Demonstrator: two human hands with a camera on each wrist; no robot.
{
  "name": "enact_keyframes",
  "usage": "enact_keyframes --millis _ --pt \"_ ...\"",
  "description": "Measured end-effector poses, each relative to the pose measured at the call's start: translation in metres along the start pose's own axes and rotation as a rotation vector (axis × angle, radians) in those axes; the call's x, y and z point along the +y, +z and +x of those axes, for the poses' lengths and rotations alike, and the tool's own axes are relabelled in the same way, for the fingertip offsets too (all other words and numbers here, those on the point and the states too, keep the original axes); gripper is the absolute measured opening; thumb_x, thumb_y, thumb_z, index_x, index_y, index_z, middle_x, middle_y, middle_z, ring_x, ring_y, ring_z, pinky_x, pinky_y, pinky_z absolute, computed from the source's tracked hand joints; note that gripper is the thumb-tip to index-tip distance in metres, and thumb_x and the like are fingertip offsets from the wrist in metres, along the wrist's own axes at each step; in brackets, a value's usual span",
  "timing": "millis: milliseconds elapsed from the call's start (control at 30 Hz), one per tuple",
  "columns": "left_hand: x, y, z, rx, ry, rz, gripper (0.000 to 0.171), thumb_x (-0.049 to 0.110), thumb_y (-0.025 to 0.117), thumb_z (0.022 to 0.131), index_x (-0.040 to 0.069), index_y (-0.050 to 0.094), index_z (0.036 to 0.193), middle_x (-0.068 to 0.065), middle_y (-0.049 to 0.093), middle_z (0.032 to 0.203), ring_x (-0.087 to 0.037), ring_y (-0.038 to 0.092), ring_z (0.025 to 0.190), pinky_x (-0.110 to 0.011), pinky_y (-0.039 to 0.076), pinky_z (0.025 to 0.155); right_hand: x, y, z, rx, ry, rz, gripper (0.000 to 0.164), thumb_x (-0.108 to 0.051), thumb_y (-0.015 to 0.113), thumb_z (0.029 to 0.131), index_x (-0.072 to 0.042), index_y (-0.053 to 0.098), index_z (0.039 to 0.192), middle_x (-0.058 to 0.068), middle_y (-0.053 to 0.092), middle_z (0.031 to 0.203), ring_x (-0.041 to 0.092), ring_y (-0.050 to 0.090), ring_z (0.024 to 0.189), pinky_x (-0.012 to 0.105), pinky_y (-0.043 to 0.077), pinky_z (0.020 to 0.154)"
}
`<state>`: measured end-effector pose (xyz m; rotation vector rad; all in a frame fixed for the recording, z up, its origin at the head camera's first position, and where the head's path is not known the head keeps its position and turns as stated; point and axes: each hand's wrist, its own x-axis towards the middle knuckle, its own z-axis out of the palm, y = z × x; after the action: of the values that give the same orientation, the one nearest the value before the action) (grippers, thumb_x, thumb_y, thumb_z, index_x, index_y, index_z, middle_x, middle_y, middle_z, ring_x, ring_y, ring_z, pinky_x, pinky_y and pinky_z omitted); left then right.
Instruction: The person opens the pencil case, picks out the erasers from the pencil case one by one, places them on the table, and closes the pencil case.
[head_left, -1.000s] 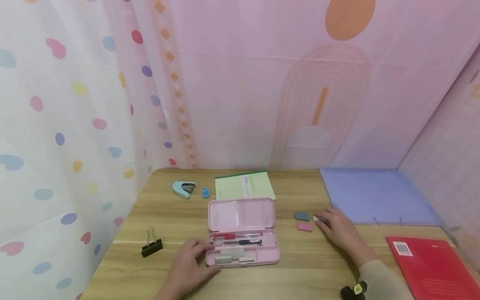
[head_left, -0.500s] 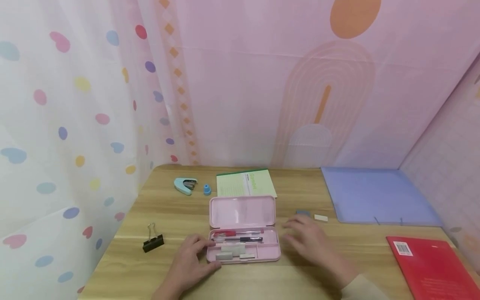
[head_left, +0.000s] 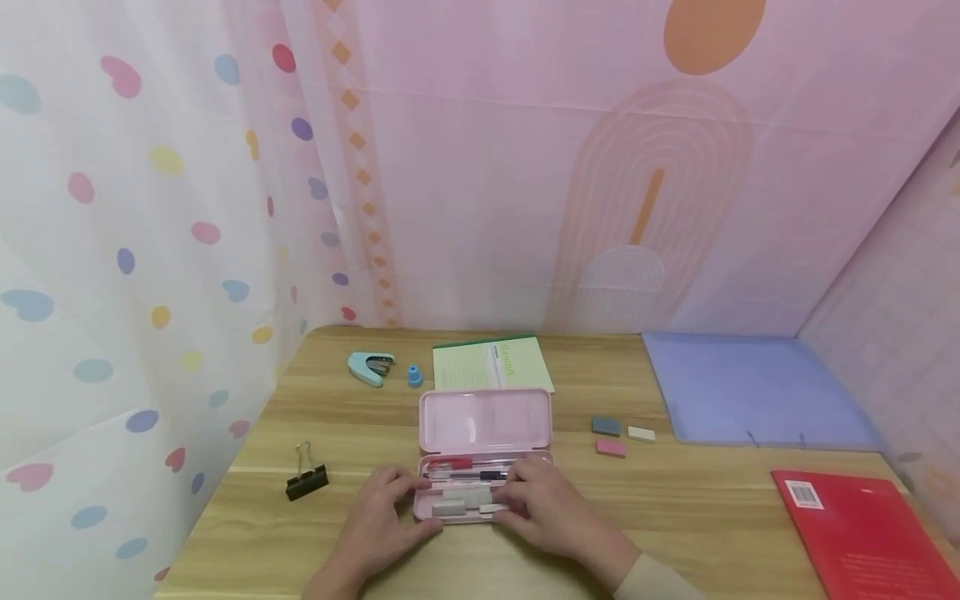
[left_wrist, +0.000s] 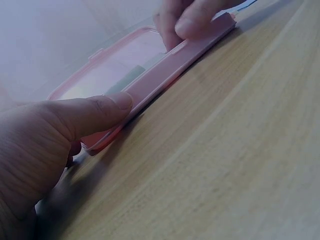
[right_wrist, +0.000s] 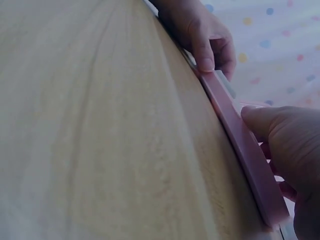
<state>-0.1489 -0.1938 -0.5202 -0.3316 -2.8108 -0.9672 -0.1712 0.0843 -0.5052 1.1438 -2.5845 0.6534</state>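
Observation:
An open pink pencil case (head_left: 532,502) lies on the wooden table. Its upper compartment holds a red pen (head_left: 452,463) and a black pen (head_left: 491,476). Several grey-white erasers (head_left: 448,507) lie in the lower compartment. My left hand (head_left: 378,521) grips the case's left end, its thumb (left_wrist: 117,102) against the front wall. Bent into the case from the right, my right hand (head_left: 551,508) has thumb and fingertips right at a small white eraser (head_left: 489,508); I cannot tell whether they pinch it. The right wrist view shows the right thumb (right_wrist: 255,120) over the front wall.
Blue-grey (head_left: 606,427), pink (head_left: 611,448) and white (head_left: 641,434) erasers lie right of the case. Behind it are a notebook (head_left: 517,362), a blue cone-shaped piece (head_left: 415,376) and a stapler (head_left: 369,367). A binder clip (head_left: 307,482), purple folder (head_left: 757,392) and red book (head_left: 862,533) flank it.
My right hand has let go of the white eraser beside the other two and moved left into the pencil case. My left hand has stayed at the case's left end.

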Motion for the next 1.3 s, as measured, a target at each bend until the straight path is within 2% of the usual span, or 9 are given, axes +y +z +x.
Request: enact_keyframes --millis 133,400,667,767,933,1100,1200,1300 --pt "0.000 -0.001 0.000 -0.002 -0.003 -0.003 0.048 0.049 0.087 0.062 0.030 0.070 0.103 0.019 0.049 0.099 -0.003 0.046 0.094 -0.034 0.046 0.086 -0.003 0.001 0.002 -0.036 -0.013 -0.030 0.020 -0.040 0.070 0.086 -0.024 0.076 0.097 -0.016 0.049 0.087 0.004 0.041 0.084 0.023 0.036 0.076" --pt "0.001 -0.002 -0.001 0.002 -0.007 -0.003 0.048 0.046 0.087 0.062 0.028 0.070 0.103 0.017 0.050 0.100 -0.004 0.046 0.095 -0.035 0.047 0.087 -0.005 0.002 0.003 -0.035 -0.034 -0.012 0.017 -0.037 0.069 0.088 -0.023 0.076 0.094 -0.014 0.064 0.097 0.005 0.050 0.093 0.026 0.041 0.083" --pt "0.001 -0.002 0.000 -0.005 -0.009 0.002 0.047 0.047 0.087 0.062 0.029 0.070 0.102 0.017 0.051 0.100 -0.005 0.047 0.096 -0.036 0.046 0.088 -0.007 0.001 0.001 -0.003 -0.061 -0.052 0.017 -0.038 0.070 0.087 -0.024 0.075 0.094 -0.015 0.069 0.095 0.004 0.050 0.083 0.023 0.042 0.074" --pt "0.000 -0.003 0.001 -0.008 -0.010 -0.003 0.048 0.049 0.087 0.062 0.030 0.070 0.102 0.017 0.051 0.101 -0.005 0.047 0.096 -0.037 0.046 0.089 -0.007 0.001 0.002 -0.017 -0.008 0.000 0.016 -0.037 0.071 0.085 -0.023 0.074 0.093 -0.017 0.066 0.089 0.002 0.047 0.080 0.020 0.040 0.071" --pt "0.000 -0.003 0.001 -0.011 -0.010 -0.005 0.047 0.049 0.086 0.062 0.030 0.070 0.102 0.017 0.050 0.101 -0.005 0.046 0.096 -0.037 0.046 0.089 -0.007 0.001 0.007 -0.062 0.144 0.158 0.013 -0.035 0.077 0.080 -0.026 0.071 0.089 -0.021 0.058 0.081 0.000 0.045 0.077 0.019 0.039 0.070" --pt "0.001 -0.004 0.001 -0.006 -0.008 -0.003 0.047 0.047 0.087 0.062 0.029 0.070 0.102 0.017 0.050 0.100 -0.005 0.046 0.096 -0.037 0.045 0.088 -0.008 -0.001 0.010 -0.091 0.248 0.287 0.015 -0.032 0.081 0.077 -0.029 0.070 0.087 -0.019 0.056 0.076 0.002 0.047 0.076 0.019 0.040 0.068" --pt "0.001 -0.003 0.000 -0.007 -0.009 0.002 0.047 0.047 0.087 0.062 0.029 0.070 0.102 0.017 0.051 0.100 -0.005 0.047 0.096 -0.036 0.046 0.088 -0.006 -0.006 0.007 -0.112 0.259 0.311 0.017 -0.031 0.079 0.079 -0.029 0.071 0.093 -0.019 0.058 0.084 0.003 0.048 0.081 0.021 0.041 0.072" --pt "0.002 -0.002 0.000 -0.011 -0.011 0.005 0.048 0.047 0.087 0.062 0.029 0.070 0.103 0.017 0.051 0.101 -0.005 0.047 0.097 -0.037 0.045 0.089 0.000 -0.016 -0.001 -0.113 0.269 0.318 0.022 -0.029 0.074 0.085 -0.027 0.070 0.107 -0.018 0.057 0.097 0.004 0.049 0.086 0.023 0.044 0.076"
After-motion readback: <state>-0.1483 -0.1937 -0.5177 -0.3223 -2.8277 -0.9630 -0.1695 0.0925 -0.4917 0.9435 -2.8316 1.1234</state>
